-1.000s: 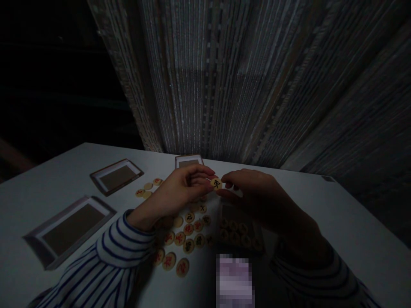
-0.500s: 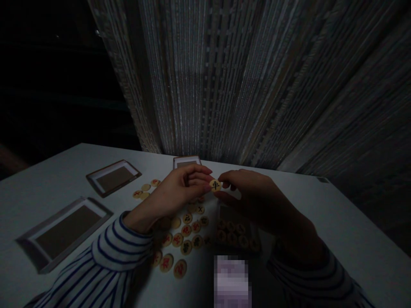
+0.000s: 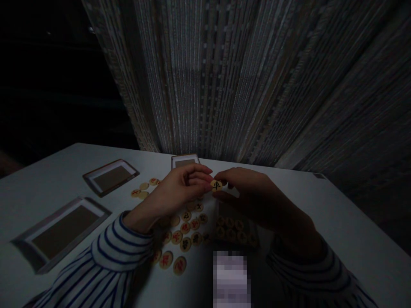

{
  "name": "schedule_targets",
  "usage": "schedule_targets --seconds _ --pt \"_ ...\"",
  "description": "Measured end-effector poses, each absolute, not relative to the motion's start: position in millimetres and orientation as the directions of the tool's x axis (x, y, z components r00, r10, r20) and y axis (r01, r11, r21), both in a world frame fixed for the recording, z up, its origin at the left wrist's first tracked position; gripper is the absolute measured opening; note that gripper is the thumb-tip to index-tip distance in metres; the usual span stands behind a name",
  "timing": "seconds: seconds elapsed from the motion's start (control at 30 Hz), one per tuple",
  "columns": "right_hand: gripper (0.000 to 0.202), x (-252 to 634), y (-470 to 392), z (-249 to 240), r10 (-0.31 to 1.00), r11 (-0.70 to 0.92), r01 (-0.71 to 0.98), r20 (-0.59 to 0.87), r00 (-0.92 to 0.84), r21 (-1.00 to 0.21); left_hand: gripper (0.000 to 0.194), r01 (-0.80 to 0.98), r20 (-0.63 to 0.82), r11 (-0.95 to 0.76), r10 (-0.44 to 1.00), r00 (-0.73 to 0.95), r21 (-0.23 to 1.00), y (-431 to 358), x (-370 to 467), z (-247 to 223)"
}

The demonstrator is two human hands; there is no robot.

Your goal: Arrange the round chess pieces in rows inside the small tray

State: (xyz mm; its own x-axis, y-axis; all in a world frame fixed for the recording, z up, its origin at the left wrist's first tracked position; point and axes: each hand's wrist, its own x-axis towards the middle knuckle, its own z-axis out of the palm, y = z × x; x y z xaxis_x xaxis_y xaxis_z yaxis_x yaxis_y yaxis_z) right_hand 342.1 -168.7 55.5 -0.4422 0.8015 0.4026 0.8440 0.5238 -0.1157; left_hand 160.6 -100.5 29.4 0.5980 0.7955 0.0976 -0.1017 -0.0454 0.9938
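A round wooden Chinese chess piece, its black character facing me, is held up between my hands above the table. My left hand pinches its left edge with the fingertips, the fingers lying close together. From the other side, the thumb and forefinger of my right hand close on the piece. Below the right hand lies a shallow tray with several pieces in rows, partly covered by the hand and its shadow. Loose pieces with red or black characters are scattered under and in front of my left hand; some lie blank side up.
On the white table, two framed trays lie at the left, and another small tray sits at the back edge. A striped curtain hangs behind. A pixelated patch hides something near the front.
The view has shifted slightly. The chess piece has tilted a little between my fingers, and both hands keep nearly the same place and grip.
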Motion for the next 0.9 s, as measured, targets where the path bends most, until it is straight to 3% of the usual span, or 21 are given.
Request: schedule_targets --seconds 0.9 --pt "0.016 349 -191 47 0.812 0.531 0.837 0.361 -0.458 -0.132 0.023 -0.026 0.022 -0.005 0.714 0.699 1.0 -113 176 19"
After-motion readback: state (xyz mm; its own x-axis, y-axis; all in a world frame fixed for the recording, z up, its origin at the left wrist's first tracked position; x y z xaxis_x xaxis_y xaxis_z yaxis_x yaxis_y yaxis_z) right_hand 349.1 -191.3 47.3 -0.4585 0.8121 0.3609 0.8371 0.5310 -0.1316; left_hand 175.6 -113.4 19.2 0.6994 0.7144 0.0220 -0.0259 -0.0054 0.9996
